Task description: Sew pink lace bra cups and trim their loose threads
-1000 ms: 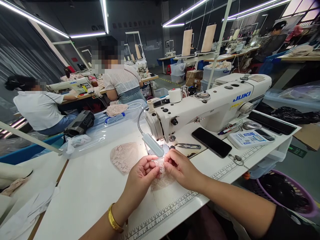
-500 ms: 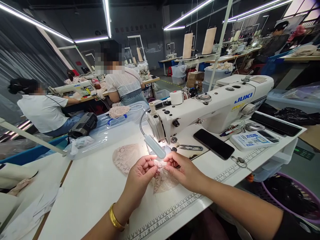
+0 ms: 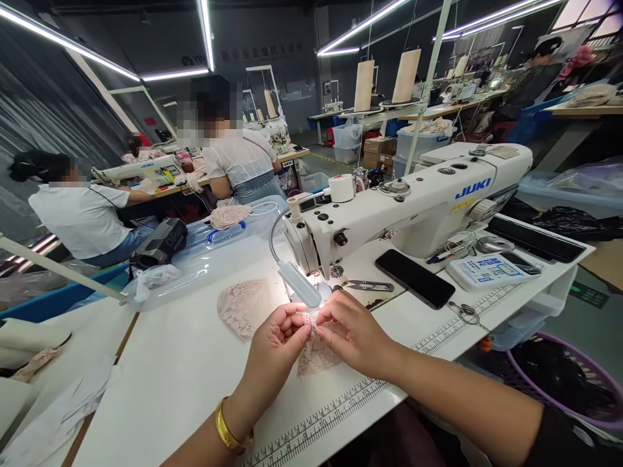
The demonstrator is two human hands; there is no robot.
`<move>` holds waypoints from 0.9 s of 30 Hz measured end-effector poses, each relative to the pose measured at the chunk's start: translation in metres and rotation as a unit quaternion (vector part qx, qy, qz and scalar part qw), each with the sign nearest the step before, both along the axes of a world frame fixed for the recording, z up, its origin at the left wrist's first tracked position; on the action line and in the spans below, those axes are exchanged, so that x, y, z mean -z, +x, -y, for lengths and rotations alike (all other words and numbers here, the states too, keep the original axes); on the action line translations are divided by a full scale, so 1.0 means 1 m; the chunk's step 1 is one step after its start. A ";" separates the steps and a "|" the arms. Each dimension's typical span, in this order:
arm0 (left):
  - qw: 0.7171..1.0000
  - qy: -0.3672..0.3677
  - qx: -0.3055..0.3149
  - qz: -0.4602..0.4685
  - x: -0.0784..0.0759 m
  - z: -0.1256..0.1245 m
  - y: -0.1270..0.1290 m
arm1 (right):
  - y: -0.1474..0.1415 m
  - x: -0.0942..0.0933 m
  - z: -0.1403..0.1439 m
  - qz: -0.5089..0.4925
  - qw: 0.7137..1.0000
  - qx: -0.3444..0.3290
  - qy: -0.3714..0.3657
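A pale pink piece of lace fabric [image 3: 318, 359] hangs from my fingers just in front of the sewing machine's needle area. My left hand [image 3: 280, 337] pinches its upper edge between thumb and forefinger. From the other side, my right hand [image 3: 353, 334] is closed on the same edge, its fingertips close to the left ones. The lamp head [image 3: 299, 285] lights the spot from just above. Another lace piece [image 3: 246, 308] lies flat on the table to the left, partly behind my left hand. The white sewing machine [image 3: 389, 211] stands beyond my hands.
Thread snips [image 3: 372, 285] and a black phone [image 3: 415, 277] lie right of the needle area. A ruler strip [image 3: 335, 408] runs along the table's front edge. Behind is a clear plastic sheet [image 3: 195, 269] with a dark device [image 3: 160, 241]. Co-workers sit at other machines.
My right hand has moved slightly left, bringing its fingertips nearer to the left ones on the lace. The lace between them looks more gathered. The view has shifted a little.
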State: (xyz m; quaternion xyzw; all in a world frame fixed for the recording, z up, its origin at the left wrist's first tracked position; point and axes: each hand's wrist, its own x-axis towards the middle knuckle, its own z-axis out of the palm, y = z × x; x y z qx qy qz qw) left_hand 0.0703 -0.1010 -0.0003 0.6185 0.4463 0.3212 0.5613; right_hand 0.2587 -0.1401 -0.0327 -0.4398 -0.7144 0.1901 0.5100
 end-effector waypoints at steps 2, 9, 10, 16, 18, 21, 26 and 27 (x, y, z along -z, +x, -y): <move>1.000 0.024 -0.003 -0.017 0.000 0.001 0.001 | 0.000 0.001 -0.001 -0.004 1.000 -0.002 -0.012; 0.999 0.032 -0.002 -0.026 0.001 -0.002 0.001 | 0.003 -0.002 -0.004 -0.094 0.984 -0.032 -0.150; 0.999 0.030 -0.004 -0.027 0.001 -0.002 0.000 | 0.004 -0.003 -0.004 -0.095 0.983 -0.027 -0.156; 1.000 0.018 0.004 -0.019 0.002 -0.003 -0.001 | 0.005 -0.001 -0.001 -0.055 0.995 -0.021 -0.086; 1.000 0.020 0.006 -0.018 0.001 -0.002 -0.001 | 0.004 0.000 0.000 -0.028 0.998 -0.017 -0.057; 0.999 0.025 0.008 -0.019 0.001 -0.002 -0.001 | 0.002 0.002 -0.001 0.002 0.999 -0.016 -0.031; 0.999 0.039 0.015 -0.027 0.000 -0.001 0.000 | 0.001 0.002 -0.002 0.011 1.000 -0.016 -0.009; 0.999 0.040 0.017 -0.028 0.000 0.000 0.000 | 0.001 0.001 -0.002 0.005 1.000 -0.016 -0.014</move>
